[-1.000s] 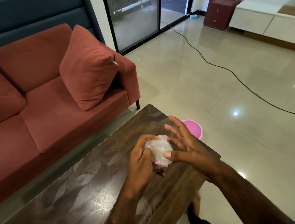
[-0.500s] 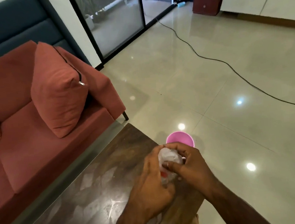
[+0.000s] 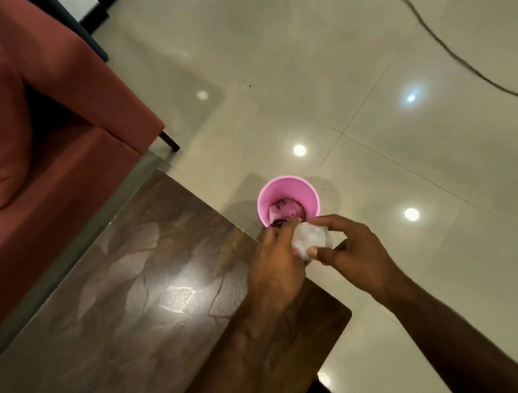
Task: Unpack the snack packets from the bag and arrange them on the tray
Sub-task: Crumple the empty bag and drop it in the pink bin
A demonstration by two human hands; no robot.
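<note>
Head view. Crumpled clear plastic bag [image 3: 309,242]: pinched between my left hand [image 3: 277,269] and my right hand [image 3: 357,255], both closed on it, over the corner of the dark wooden table [image 3: 129,299]. Pink bin [image 3: 288,205]: on the tiled floor [image 3: 365,64] just beyond the bag, scraps inside. Red sofa [image 3: 38,127]: left.
</note>
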